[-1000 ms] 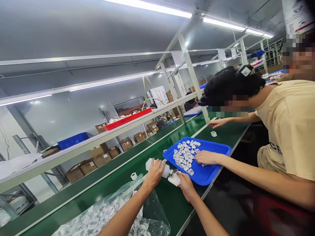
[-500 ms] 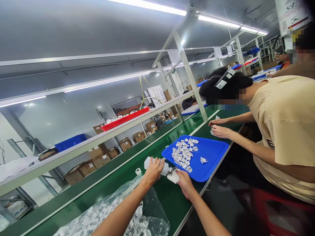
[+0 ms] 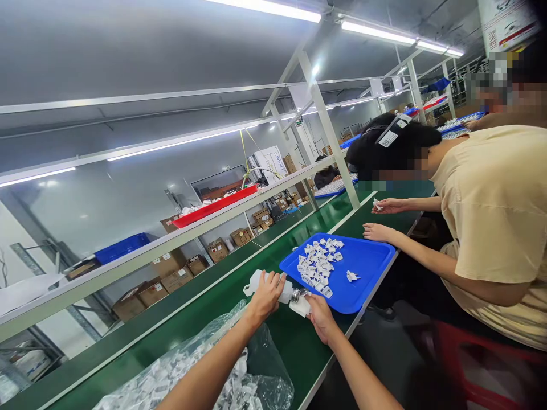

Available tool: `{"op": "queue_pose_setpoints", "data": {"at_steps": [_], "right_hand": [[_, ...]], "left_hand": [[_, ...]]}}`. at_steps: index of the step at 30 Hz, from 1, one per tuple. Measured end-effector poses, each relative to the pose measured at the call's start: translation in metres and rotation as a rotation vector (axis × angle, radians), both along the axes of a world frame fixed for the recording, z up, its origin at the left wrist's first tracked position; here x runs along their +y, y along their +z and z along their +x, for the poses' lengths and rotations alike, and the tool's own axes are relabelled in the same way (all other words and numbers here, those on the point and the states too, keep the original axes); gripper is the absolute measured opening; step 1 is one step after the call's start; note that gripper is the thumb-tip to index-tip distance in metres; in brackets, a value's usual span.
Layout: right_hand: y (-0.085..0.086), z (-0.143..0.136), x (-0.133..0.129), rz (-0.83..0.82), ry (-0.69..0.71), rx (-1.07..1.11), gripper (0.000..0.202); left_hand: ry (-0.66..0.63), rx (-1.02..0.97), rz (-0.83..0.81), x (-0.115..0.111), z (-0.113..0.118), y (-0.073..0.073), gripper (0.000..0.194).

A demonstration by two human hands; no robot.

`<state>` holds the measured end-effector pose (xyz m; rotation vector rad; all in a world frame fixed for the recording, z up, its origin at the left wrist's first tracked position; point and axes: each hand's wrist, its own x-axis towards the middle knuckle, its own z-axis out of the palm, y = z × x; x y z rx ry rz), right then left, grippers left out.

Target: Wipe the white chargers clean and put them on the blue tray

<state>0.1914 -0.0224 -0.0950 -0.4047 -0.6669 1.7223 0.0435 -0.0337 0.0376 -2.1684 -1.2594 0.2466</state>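
Strip lights hang over a wide room of frames and boxes, where a green surface slants from lower left to upper right. Behind it, a shelf carries a red tray and a blue bin.

Above the surface, the left hand wraps round a white bottle, tilted so that its metal neck points at the right hand. That hand pinches a white piece at the neck; whether the 2 touch is too small to tell. Both grips match those of 0.5 s ago, which suggests the work on bottle and piece is midway.

Changes lie around it. On the surface, a loose part has come nearer the bottle's base and now shows just beside it, touching or apart I cannot tell. The co-worker has parted 2 hands that were together: the farther hand holds a small part, while the nearer hand lies by the corner of the blue tray. In that tray, 1 lone part stays apart from the heap. None of this seems to disturb bottle or piece.

At lower left, a clear bag of white parts lies near the left forearm.
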Motion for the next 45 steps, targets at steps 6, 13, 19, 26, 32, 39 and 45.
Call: {"op": "queue_pose_setpoints", "data": {"at_steps": [6,13,19,26,32,39,45], "right_hand": [[0.002,0.000,-0.001,0.002,0.002,0.000,0.034],[0.004,0.003,-0.004,0.006,-0.001,-0.003,0.035],[0.005,0.005,-0.006,0.007,-0.001,-0.003,0.035],[0.002,0.003,-0.002,-0.007,0.001,0.010,0.036],[0.003,0.003,-0.001,-0.006,0.003,0.015,0.035],[-0.004,0.002,0.003,-0.039,-0.018,0.011,0.033],[-0.007,0.003,0.002,-0.040,-0.035,0.001,0.032]], "left_hand": [[-0.015,0.046,0.009,0.003,0.001,0.001,0.080],[-0.059,0.120,0.040,0.004,0.005,0.007,0.070],[-0.090,0.149,0.061,-0.003,0.014,0.014,0.064],[-0.095,0.151,0.046,-0.005,0.015,0.014,0.075],[-0.078,0.083,0.032,-0.002,0.013,0.010,0.083],[-0.030,-0.112,0.065,0.003,0.000,-0.009,0.055],[-0.004,-0.416,0.060,0.007,-0.012,-0.032,0.038]]}}
